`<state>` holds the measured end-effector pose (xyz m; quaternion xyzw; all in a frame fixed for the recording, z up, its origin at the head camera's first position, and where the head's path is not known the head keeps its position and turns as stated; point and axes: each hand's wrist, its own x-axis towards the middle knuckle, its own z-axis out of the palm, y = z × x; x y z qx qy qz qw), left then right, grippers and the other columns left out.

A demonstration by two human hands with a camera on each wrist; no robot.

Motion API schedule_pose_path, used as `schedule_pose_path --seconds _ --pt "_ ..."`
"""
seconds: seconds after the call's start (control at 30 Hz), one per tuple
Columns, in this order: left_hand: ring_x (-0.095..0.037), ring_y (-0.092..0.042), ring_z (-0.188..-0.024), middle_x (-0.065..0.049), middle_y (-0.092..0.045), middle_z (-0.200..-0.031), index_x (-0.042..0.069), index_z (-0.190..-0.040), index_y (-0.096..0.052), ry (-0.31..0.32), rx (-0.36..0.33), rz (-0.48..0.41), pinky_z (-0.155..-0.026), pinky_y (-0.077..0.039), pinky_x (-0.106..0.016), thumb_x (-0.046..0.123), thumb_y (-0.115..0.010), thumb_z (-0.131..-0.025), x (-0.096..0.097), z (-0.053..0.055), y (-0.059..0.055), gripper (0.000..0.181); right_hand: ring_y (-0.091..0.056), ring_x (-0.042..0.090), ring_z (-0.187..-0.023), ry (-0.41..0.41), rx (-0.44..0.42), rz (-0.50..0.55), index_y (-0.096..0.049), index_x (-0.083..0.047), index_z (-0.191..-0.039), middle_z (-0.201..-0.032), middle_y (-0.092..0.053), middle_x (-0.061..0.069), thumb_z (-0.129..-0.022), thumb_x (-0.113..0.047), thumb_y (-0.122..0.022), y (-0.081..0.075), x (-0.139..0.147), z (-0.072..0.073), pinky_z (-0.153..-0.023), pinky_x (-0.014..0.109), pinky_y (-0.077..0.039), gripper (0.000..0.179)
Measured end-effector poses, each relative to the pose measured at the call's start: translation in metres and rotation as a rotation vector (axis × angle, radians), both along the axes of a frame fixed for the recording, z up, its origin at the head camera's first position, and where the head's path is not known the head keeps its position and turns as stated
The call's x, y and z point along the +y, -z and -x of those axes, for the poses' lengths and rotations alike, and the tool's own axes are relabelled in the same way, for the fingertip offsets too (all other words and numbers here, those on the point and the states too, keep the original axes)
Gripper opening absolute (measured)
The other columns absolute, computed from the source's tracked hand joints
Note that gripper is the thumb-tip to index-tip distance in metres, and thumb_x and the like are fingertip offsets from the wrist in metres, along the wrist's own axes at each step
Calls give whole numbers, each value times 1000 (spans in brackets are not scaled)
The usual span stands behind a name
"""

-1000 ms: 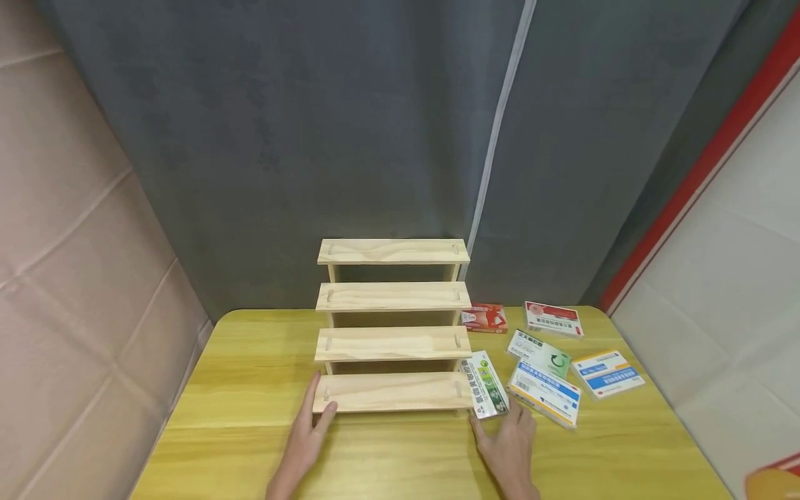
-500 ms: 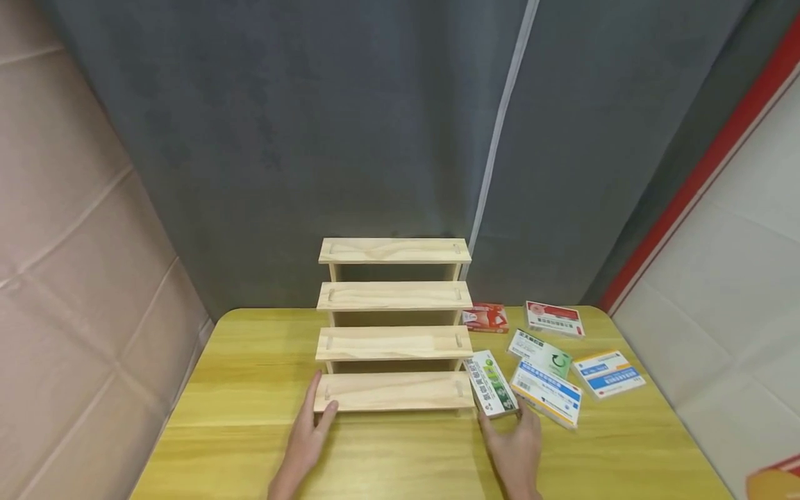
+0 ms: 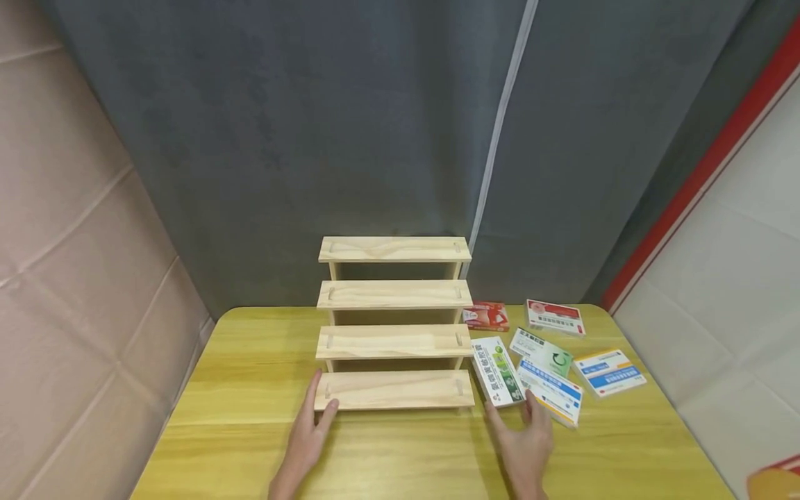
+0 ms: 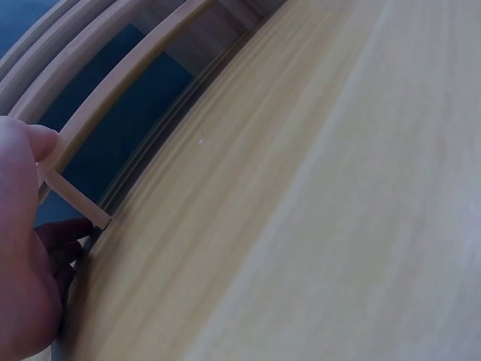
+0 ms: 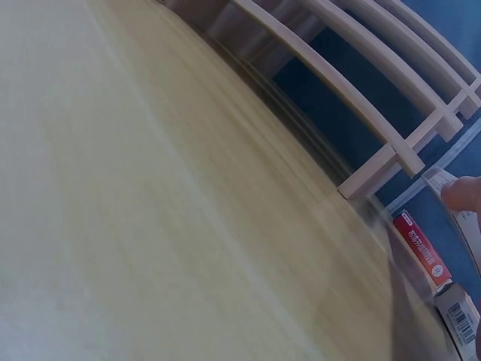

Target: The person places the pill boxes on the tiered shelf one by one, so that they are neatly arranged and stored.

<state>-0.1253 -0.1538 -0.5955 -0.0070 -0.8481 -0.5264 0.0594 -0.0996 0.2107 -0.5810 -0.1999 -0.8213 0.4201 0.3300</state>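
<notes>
A pale wooden step rack [image 3: 394, 390] with several tiers stands at the table's middle. My left hand [image 3: 306, 434] holds the left end of its lowest board, thumb on the front edge and index finger along the side. In the left wrist view the other fingers of this hand [image 4: 26, 263] lie low beside the rack's leg. Right of the rack, my right hand [image 3: 523, 444] pinches a white-and-green medicine box [image 3: 496, 371] by its near end, between thumb and fingers. The right wrist view shows that box [image 5: 471, 229] tilted and seemingly raised off the table.
More medicine boxes lie at the right: a red one [image 3: 486, 317], a red-and-white one [image 3: 555, 318], a green-and-white one [image 3: 541, 351] partly under a blue-and-white one [image 3: 550, 392], and another blue-and-white one [image 3: 609, 373]. A dark curtain [image 3: 281, 153] hangs behind the table [image 3: 250, 389].
My right hand has shifted right and slightly upward in the head view, carrying the white-and-green medicine box away from the rack's lowest board. My left hand and the rack have stayed put.
</notes>
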Motion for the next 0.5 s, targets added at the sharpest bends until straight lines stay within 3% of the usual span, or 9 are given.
schedule_pose_path --seconds 0.03,0.17,0.5 --pt "-49 -20 -152 -16 -17 -169 15 -164 -16 -1 1 0 -119 -18 -73 36 -50 -107 0 0 0 70 -63 46 -108 2 13 8 -58 9 -133 -121 -61 28 -65 -16 -97 -1 0 0 -87 -8 -31 82" --pt "-49 -20 -152 -16 -17 -169 15 -164 -16 0 2 -1 -119 -18 -73 36 -51 -107 0 0 0 70 -63 45 -109 24 40 49 -59 8 -133 -121 -61 28 -65 -15 -97 -7 0 0 -87 -8 -30 82" --pt "-50 -23 -150 -15 -20 -169 18 -164 -17 -22 14 19 -117 -20 -74 37 -50 -107 2 -1 1 69 -65 36 -107 84 116 95 -61 4 -133 -122 -64 21 -63 -11 -97 -16 2 6 -90 -4 -39 80"
